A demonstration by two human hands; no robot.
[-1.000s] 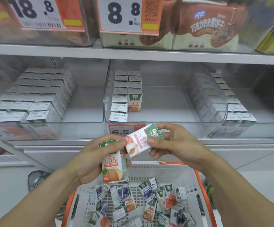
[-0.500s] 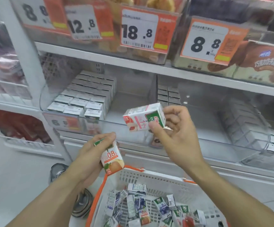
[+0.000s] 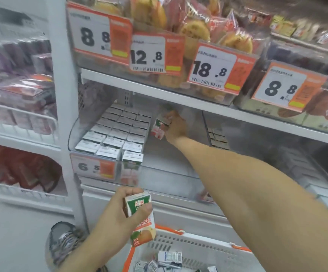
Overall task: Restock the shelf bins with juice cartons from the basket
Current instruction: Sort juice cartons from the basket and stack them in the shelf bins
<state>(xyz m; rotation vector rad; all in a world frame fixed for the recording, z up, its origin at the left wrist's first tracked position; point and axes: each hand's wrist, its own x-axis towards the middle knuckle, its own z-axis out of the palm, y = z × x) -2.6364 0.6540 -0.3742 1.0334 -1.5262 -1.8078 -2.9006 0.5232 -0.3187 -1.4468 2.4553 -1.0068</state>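
Observation:
My right hand reaches deep into the left clear shelf bin and grips a pink and green juice carton just right of the rows of cartons that stand there. My left hand holds an orange-flavour juice carton upright, low in front of the shelf and above the basket's left corner. The white basket with orange trim sits at the bottom, with several small cartons loose inside.
A second clear bin to the right holds a short row of cartons. The shelf above carries packaged pastries behind price tags. A white upright post separates another rack on the left. A shoe is on the floor beside the basket.
My right hand moved up and forward with the pink carton, from in front of the bin into its back part. The view swung left and up. My left hand kept its carton.

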